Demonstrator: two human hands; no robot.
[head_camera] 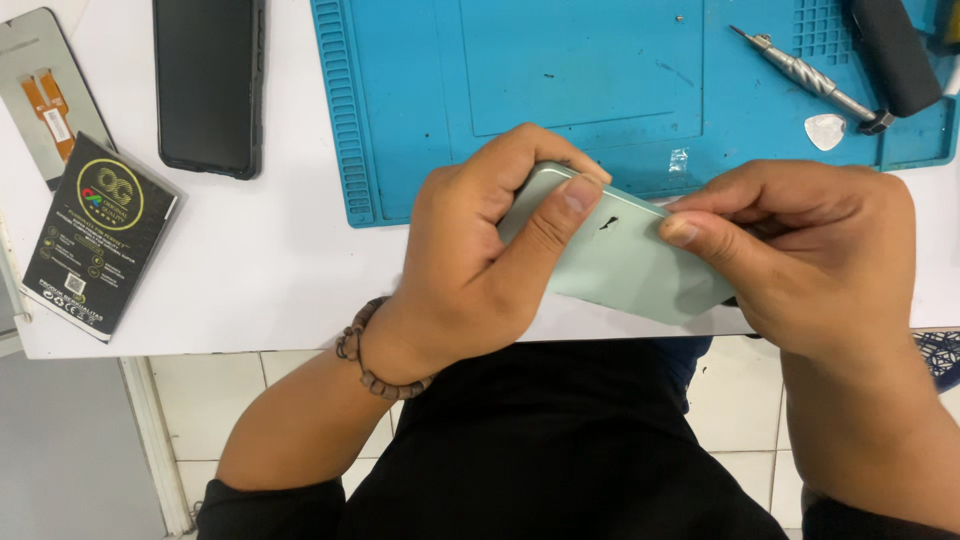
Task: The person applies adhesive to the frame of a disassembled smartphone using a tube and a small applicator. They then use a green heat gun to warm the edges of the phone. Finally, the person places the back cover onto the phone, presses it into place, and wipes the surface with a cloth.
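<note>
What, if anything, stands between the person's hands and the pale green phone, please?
Nothing visible does. The left hand and the right hand both grip the pale green phone directly, thumbs pressed on its back, above the table's edge.

Head camera looks steeply down, close over the white table (270, 270) edge.
</note>
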